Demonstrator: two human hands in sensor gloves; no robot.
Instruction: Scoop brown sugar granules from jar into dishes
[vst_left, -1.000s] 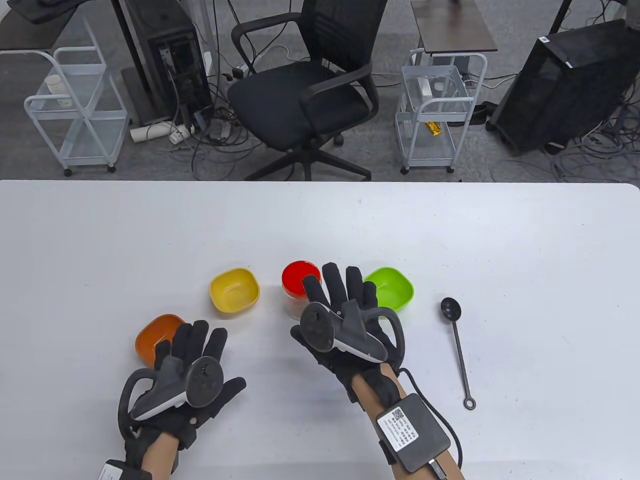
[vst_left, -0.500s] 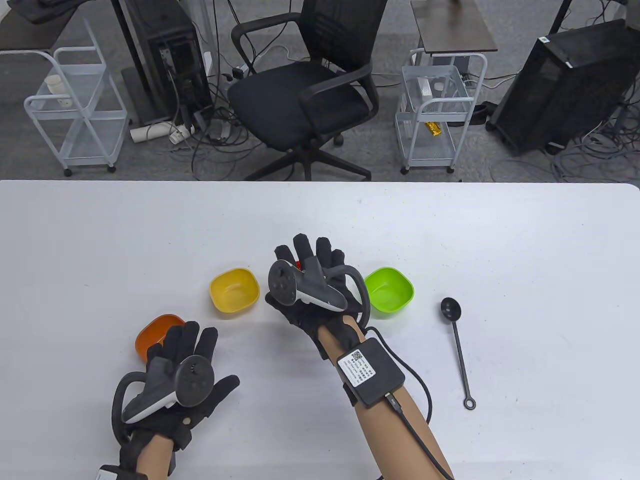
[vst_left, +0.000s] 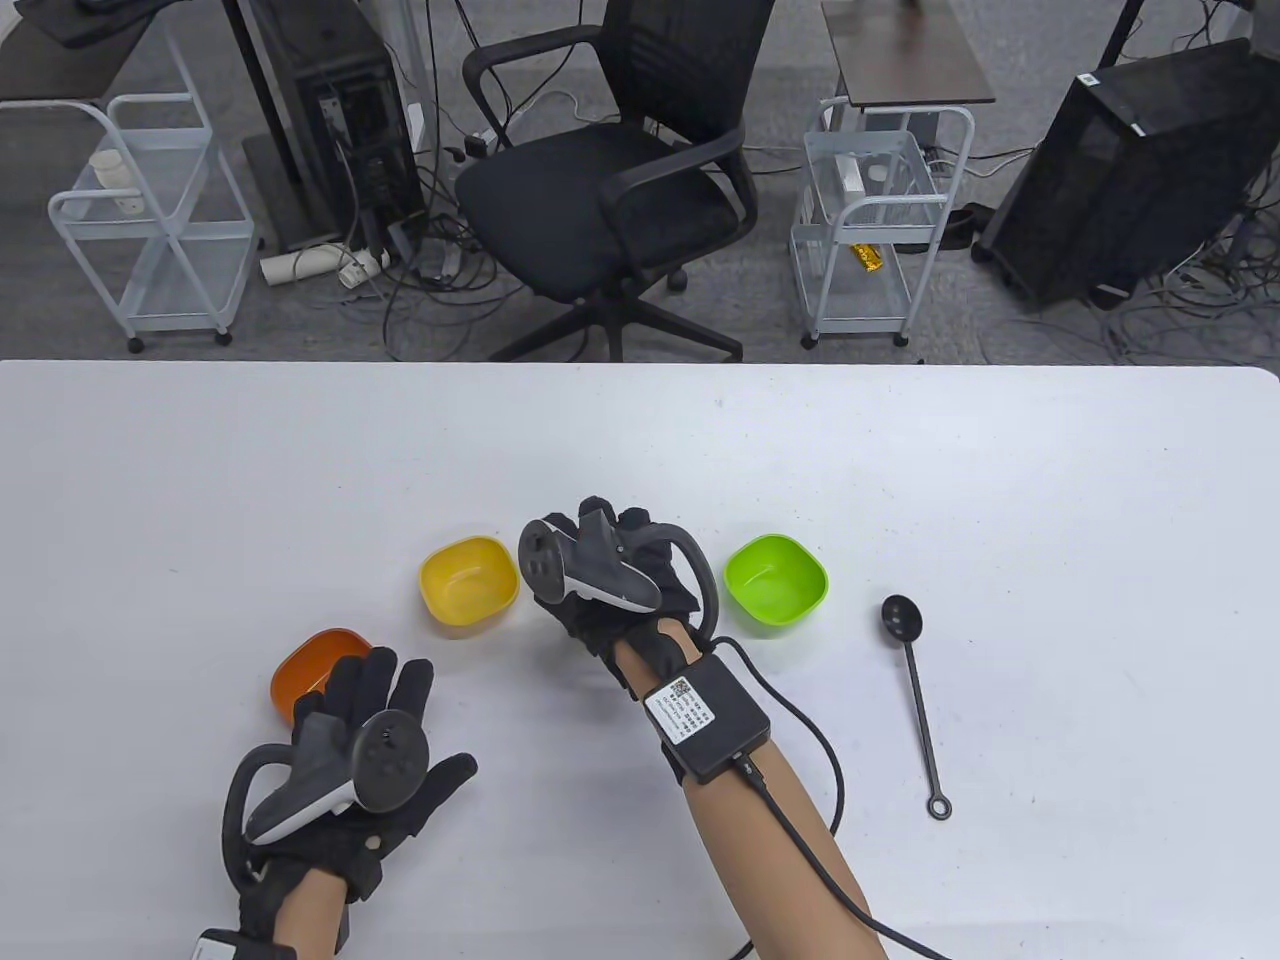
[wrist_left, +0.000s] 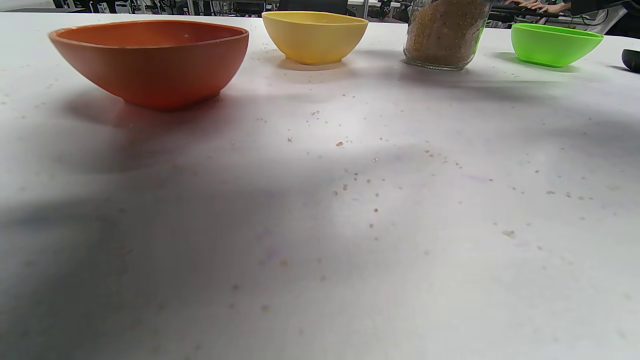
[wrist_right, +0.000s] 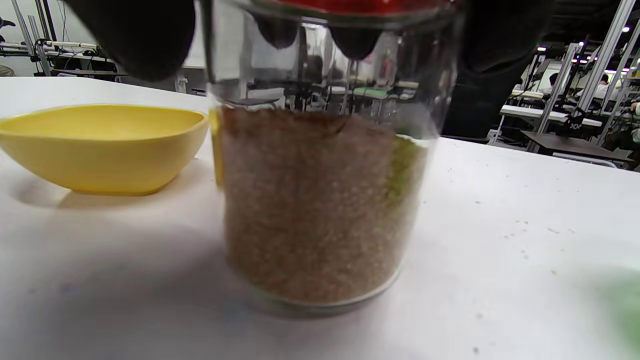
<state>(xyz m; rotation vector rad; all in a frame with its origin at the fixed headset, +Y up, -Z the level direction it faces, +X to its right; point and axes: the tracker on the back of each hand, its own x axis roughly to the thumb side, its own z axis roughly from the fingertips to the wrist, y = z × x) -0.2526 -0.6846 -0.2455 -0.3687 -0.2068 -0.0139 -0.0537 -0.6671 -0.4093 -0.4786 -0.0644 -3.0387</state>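
The right hand (vst_left: 610, 580) sits over the jar (wrist_right: 320, 165), fingers curled down around its red lid (wrist_right: 350, 6); they seem to grip the rim, though the top edge of the right wrist view cuts off the contact. The jar stands upright beneath that hand, about two-thirds full of brown sugar granules (wrist_right: 315, 210). The left hand (vst_left: 350, 760) lies flat and spread, holding nothing, fingertips by the orange dish (vst_left: 305, 670). A yellow dish (vst_left: 468, 583) sits left of the right hand, a green dish (vst_left: 777, 583) right of it, and a black spoon (vst_left: 915, 690) farther right. Stray grains speckle the white surface (vst_left: 1000, 480). Behind it stand an office chair (vst_left: 610, 190) and wire carts (vst_left: 150, 210).
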